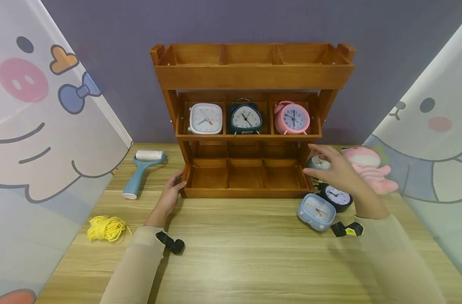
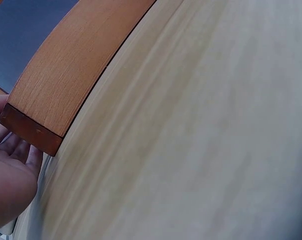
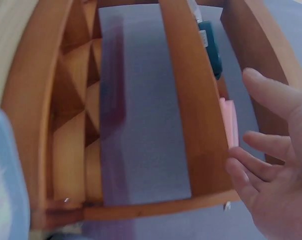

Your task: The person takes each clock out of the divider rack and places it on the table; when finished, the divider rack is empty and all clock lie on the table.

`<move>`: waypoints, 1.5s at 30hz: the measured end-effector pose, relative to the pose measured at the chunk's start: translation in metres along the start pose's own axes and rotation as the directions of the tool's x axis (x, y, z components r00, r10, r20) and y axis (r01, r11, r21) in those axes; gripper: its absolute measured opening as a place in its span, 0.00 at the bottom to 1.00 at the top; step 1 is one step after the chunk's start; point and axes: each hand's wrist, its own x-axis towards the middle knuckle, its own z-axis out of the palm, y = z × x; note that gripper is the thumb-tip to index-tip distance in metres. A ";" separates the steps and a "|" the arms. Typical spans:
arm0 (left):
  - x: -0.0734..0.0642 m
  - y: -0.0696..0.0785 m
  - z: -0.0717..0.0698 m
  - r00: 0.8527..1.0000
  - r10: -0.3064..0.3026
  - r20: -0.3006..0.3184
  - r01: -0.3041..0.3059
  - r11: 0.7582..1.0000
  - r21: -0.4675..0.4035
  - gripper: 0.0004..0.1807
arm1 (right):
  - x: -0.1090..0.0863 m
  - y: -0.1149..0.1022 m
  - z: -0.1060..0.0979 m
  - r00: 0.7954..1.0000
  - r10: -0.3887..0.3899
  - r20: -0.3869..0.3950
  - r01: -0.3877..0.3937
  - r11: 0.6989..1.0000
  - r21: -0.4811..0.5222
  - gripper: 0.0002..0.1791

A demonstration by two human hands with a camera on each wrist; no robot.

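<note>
A brown wooden three-tier shelf (image 1: 253,78) stands against the back wall. At its lower left corner my left hand (image 1: 170,196) grips the end; in the left wrist view the thumb lies over the corner and the fingers curl behind it. My right hand (image 1: 335,169) hovers by the shelf's right side, fingers spread and holding nothing. The middle tier carries a white alarm clock (image 1: 206,119), a dark green one (image 1: 246,110) and a pink one (image 1: 291,118). Compartments in the top and bottom tiers are bare.
Right of the shelf sit a light blue alarm clock (image 1: 316,212), a black alarm clock (image 1: 337,196) and a clock (image 1: 318,163) partly hidden by my right hand. A pink plush toy (image 1: 369,166) lies beyond. Leftward are a lint roller (image 1: 141,175) and yellow cord (image 1: 106,228).
</note>
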 end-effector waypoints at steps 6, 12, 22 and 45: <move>-0.001 0.000 0.000 1.000 0.009 -0.002 -0.009 1.000 0.011 0.30 | 0.023 -0.018 -0.001 0.993 0.048 -0.106 -0.045 0.999 0.028 0.39; -0.002 0.001 0.001 1.000 0.009 0.001 -0.009 1.000 0.009 0.30 | 0.051 -0.026 0.003 0.981 0.062 -0.186 -0.061 0.998 0.010 0.42; -0.002 0.002 0.001 1.000 -0.006 -0.001 0.006 1.000 0.016 0.30 | 0.086 -0.022 0.010 0.971 0.080 -0.224 -0.090 0.995 -0.036 0.42; -0.001 0.002 0.000 1.000 -0.008 0.001 0.008 1.000 0.006 0.30 | 0.106 -0.018 0.011 0.953 0.142 -0.266 -0.157 0.987 -0.033 0.42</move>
